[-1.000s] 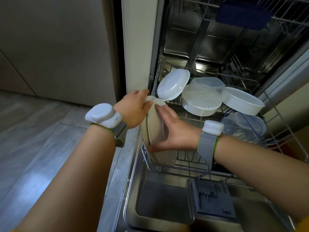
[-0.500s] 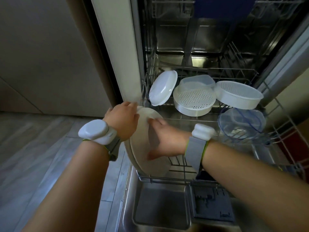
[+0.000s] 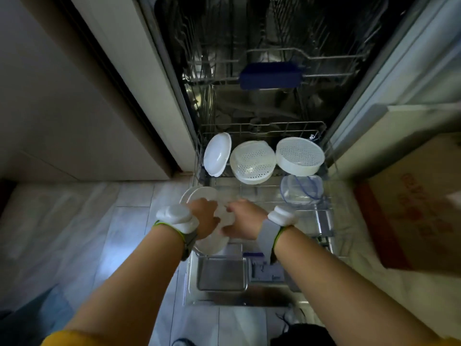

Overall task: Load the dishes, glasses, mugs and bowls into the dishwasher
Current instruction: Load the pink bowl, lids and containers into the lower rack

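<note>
- A pale tiled kitchen floor (image 3: 99,228) runs beneath an open dishwasher, its door (image 3: 224,278) folded flat and its lower rack (image 3: 321,221) pulled out over it.
- Two round, cream-white plates (image 3: 199,196) stand on edge at the rack's front left corner, one close behind the other; they are plain, smooth and matte, with a thin raised rim.
- The left hand (image 3: 203,218) has its fingers curled round the plates' left edge, gripping them.
- The right hand (image 3: 243,221) lies against the face of the plates; motion blur hides whether its fingers curl round anything, so I cannot tell.
- Both wrists wear grey straps with white pods.
- At the rack's back sit a white oval lid (image 3: 216,154) on edge, two perforated white strainers (image 3: 252,162), and nearer a clear container (image 3: 301,191).
- A cardboard box (image 3: 419,206) is at the right.
</note>
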`<control>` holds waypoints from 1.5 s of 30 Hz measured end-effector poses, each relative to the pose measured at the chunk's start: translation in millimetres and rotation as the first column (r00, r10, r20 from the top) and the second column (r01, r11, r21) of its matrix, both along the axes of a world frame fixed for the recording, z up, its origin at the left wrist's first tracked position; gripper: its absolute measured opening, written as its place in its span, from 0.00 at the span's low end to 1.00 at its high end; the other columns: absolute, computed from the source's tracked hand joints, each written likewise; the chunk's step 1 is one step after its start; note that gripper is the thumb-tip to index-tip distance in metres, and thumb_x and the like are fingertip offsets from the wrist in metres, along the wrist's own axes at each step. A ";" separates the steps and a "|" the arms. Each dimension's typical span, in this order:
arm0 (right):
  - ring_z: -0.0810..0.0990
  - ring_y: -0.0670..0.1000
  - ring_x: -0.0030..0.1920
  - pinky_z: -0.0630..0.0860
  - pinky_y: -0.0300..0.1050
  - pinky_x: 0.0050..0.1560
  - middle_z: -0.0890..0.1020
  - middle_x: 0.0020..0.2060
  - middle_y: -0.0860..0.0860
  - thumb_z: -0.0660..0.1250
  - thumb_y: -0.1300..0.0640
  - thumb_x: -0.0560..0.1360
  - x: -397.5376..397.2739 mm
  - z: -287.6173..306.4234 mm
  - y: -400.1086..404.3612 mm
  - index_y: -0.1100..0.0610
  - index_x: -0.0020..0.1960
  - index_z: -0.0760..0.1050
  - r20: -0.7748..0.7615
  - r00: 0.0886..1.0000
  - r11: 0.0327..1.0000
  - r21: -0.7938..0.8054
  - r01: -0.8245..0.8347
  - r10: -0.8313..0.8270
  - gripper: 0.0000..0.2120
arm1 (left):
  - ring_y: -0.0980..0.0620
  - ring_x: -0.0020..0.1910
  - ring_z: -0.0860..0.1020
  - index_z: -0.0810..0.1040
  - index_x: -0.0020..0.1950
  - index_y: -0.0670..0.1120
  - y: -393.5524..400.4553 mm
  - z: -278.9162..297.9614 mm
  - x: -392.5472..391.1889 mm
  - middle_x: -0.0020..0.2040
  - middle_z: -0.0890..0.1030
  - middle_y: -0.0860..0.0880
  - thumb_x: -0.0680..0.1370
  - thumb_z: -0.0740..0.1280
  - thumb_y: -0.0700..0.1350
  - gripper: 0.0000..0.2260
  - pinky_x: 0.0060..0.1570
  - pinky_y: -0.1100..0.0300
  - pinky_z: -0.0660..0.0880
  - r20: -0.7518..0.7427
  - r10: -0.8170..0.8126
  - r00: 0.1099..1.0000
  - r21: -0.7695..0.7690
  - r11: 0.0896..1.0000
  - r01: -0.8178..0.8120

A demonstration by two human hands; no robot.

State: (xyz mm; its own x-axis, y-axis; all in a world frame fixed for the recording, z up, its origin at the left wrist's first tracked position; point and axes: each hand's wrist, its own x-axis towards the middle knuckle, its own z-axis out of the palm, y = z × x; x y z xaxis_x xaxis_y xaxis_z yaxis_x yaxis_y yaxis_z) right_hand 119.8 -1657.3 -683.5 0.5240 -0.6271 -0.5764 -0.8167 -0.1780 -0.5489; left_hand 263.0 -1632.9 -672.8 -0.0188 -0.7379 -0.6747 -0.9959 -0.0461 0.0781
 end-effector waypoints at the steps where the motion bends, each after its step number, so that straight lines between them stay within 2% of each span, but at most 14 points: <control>1: 0.76 0.55 0.61 0.73 0.44 0.56 0.78 0.59 0.53 0.69 0.49 0.74 -6.2 11.6 1.2 0.54 0.63 0.74 0.019 1.000 1.000 0.014 0.022 -0.023 0.20 | 0.48 0.61 0.74 0.71 0.69 0.44 -1.1 5.9 -10.1 0.66 0.74 0.45 0.82 0.57 0.51 0.18 0.63 0.56 0.69 -0.031 -0.015 0.999 0.005 1.000 0.015; 8: 0.79 0.51 0.56 0.74 0.45 0.57 0.80 0.54 0.52 0.74 0.48 0.72 -150.8 216.4 44.4 0.57 0.58 0.78 0.070 0.916 0.919 0.048 0.392 -0.395 0.19 | 0.45 0.65 0.73 0.70 0.71 0.46 19.7 225.0 -135.0 0.67 0.75 0.45 0.82 0.59 0.52 0.19 0.62 0.57 0.68 -0.282 -0.108 0.953 -0.045 0.994 0.099; 14: 0.78 0.45 0.39 0.70 0.35 0.38 0.81 0.40 0.46 0.75 0.47 0.70 -260.5 366.2 104.0 0.50 0.47 0.78 0.197 0.696 0.704 -0.039 0.709 -0.690 0.11 | 0.45 0.57 0.77 0.76 0.63 0.44 47.3 365.4 -237.0 0.58 0.79 0.44 0.80 0.61 0.52 0.17 0.54 0.57 0.72 -0.408 -0.293 0.865 -0.143 0.956 0.257; 18: 0.82 0.53 0.46 0.79 0.50 0.49 0.83 0.44 0.52 0.72 0.47 0.72 -336.9 427.2 182.5 0.53 0.46 0.81 0.351 0.349 0.338 -0.093 0.937 -0.869 0.10 | 0.49 0.41 0.76 0.76 0.55 0.42 75.0 420.5 -344.7 0.46 0.78 0.46 0.80 0.59 0.48 0.12 0.39 0.63 0.72 -0.635 -0.406 0.657 -0.222 0.911 0.348; 20: 0.83 0.54 0.48 0.82 0.53 0.49 0.84 0.45 0.53 0.73 0.51 0.73 -391.1 449.5 264.1 0.50 0.43 0.80 0.442 0.010 -0.004 -0.030 1.000 -0.897 0.03 | 0.50 0.44 0.75 0.75 0.58 0.42 126.8 442.8 -419.8 0.47 0.76 0.48 0.81 0.61 0.44 0.09 0.40 0.64 0.69 -0.715 -0.454 0.531 -0.228 0.870 0.437; 21: 0.83 0.55 0.49 0.82 0.53 0.49 0.84 0.45 0.54 0.73 0.54 0.73 -418.4 464.6 314.8 0.51 0.44 0.79 0.485 -0.151 -0.161 0.020 0.987 -0.861 0.02 | 0.50 0.47 0.76 0.75 0.58 0.44 161.3 452.9 -464.3 0.48 0.77 0.49 0.81 0.62 0.44 0.08 0.44 0.62 0.70 -0.746 -0.477 0.464 -0.225 0.838 0.498; 22: 0.83 0.55 0.51 0.82 0.53 0.50 0.84 0.46 0.55 0.72 0.56 0.74 -423.5 462.0 320.5 0.52 0.45 0.79 0.511 -0.200 -0.196 0.062 0.979 -0.836 0.02 | 0.50 0.50 0.78 0.76 0.57 0.47 162.6 450.9 -466.8 0.49 0.78 0.50 0.80 0.63 0.45 0.07 0.46 0.59 0.73 -0.778 -0.419 0.469 -0.175 0.861 0.478; 24: 0.83 0.55 0.52 0.81 0.54 0.52 0.83 0.46 0.56 0.71 0.59 0.75 -462.1 486.6 431.0 0.57 0.48 0.79 0.588 -0.442 -0.475 0.109 0.873 -0.677 0.03 | 0.48 0.51 0.80 0.77 0.52 0.52 252.8 466.8 -546.4 0.48 0.80 0.50 0.79 0.65 0.46 0.03 0.51 0.52 0.78 -0.842 -0.410 0.352 -0.125 0.781 0.612; 25: 0.83 0.55 0.52 0.80 0.54 0.53 0.82 0.46 0.56 0.70 0.60 0.75 -466.0 491.3 437.9 0.59 0.50 0.79 0.586 -0.471 -0.481 0.153 0.863 -0.659 0.05 | 0.49 0.50 0.81 0.77 0.52 0.52 257.0 469.8 -549.1 0.48 0.81 0.49 0.79 0.65 0.45 0.04 0.52 0.50 0.78 -0.862 -0.354 0.363 -0.090 0.811 0.577; 28: 0.83 0.54 0.49 0.80 0.53 0.52 0.82 0.44 0.54 0.70 0.60 0.76 -490.2 506.2 605.2 0.59 0.50 0.79 0.624 -0.669 -0.765 0.169 0.621 -0.405 0.04 | 0.52 0.48 0.80 0.76 0.56 0.48 416.6 490.3 -617.2 0.50 0.80 0.47 0.80 0.63 0.43 0.05 0.51 0.54 0.78 -0.912 -0.310 0.268 0.032 0.598 0.801; 32: 0.81 0.51 0.42 0.78 0.46 0.40 0.83 0.41 0.55 0.71 0.59 0.75 -496.4 505.8 798.6 0.55 0.46 0.79 0.662 -0.731 -0.927 0.151 0.343 -0.162 0.01 | 0.53 0.46 0.80 0.76 0.57 0.46 613.6 508.9 -659.3 0.52 0.80 0.45 0.81 0.63 0.41 0.07 0.53 0.51 0.77 -0.938 -0.290 0.189 0.100 0.295 0.950; 35: 0.83 0.55 0.47 0.80 0.53 0.47 0.83 0.43 0.56 0.71 0.58 0.74 -492.9 502.4 852.6 0.55 0.46 0.80 0.626 -0.776 -0.941 0.211 0.264 -0.078 0.02 | 0.52 0.48 0.81 0.77 0.53 0.48 666.8 506.4 -675.5 0.52 0.81 0.44 0.80 0.64 0.41 0.05 0.51 0.52 0.77 -0.946 -0.277 0.168 0.106 0.226 0.968; 39: 0.82 0.55 0.46 0.79 0.49 0.42 0.82 0.41 0.56 0.71 0.59 0.74 -508.1 501.7 988.7 0.54 0.45 0.81 0.619 -0.784 -0.958 0.251 0.137 0.049 0.01 | 0.54 0.46 0.81 0.77 0.53 0.47 808.6 511.4 -727.1 0.51 0.81 0.44 0.80 0.64 0.40 0.05 0.43 0.60 0.76 -0.951 -0.261 0.164 0.150 0.074 0.986; 45: 0.83 0.54 0.52 0.80 0.55 0.54 0.82 0.48 0.58 0.70 0.58 0.75 -537.5 497.8 1065.7 0.58 0.53 0.79 0.595 -0.790 -0.970 0.244 0.004 0.147 0.08 | 0.53 0.47 0.80 0.76 0.52 0.48 886.4 506.9 -783.2 0.52 0.81 0.44 0.80 0.63 0.39 0.05 0.44 0.61 0.75 -0.941 -0.328 0.089 0.119 -0.070 0.990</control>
